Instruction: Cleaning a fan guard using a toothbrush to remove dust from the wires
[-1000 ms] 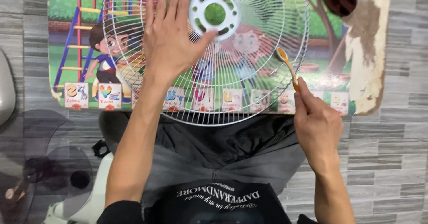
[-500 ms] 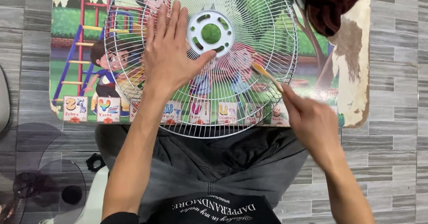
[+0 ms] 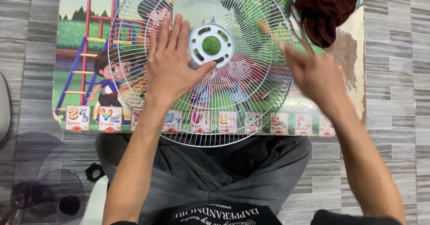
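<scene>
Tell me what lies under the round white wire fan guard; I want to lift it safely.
Under the round white wire fan guard lies a colourful cartoon picture board, visible through the wires. The left hand, pressed flat on top, covers part of both.

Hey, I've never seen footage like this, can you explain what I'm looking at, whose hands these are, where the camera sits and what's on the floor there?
The camera sits on a person's head and looks straight down, so both arms are that person's own. They sit over a grey tiled floor. A colourful children's picture board lies on it, worn bare at one end. On the board rests a round white wire fan guard. The left hand lies flat on the guard, fingers spread. The right hand is blurred with motion at the guard's edge; a thin stick-like tool seems to be in it, but the blur hides the grip. A dark red cloth lies at the board's far corner, and a clear fan blade lies beside the person.
</scene>
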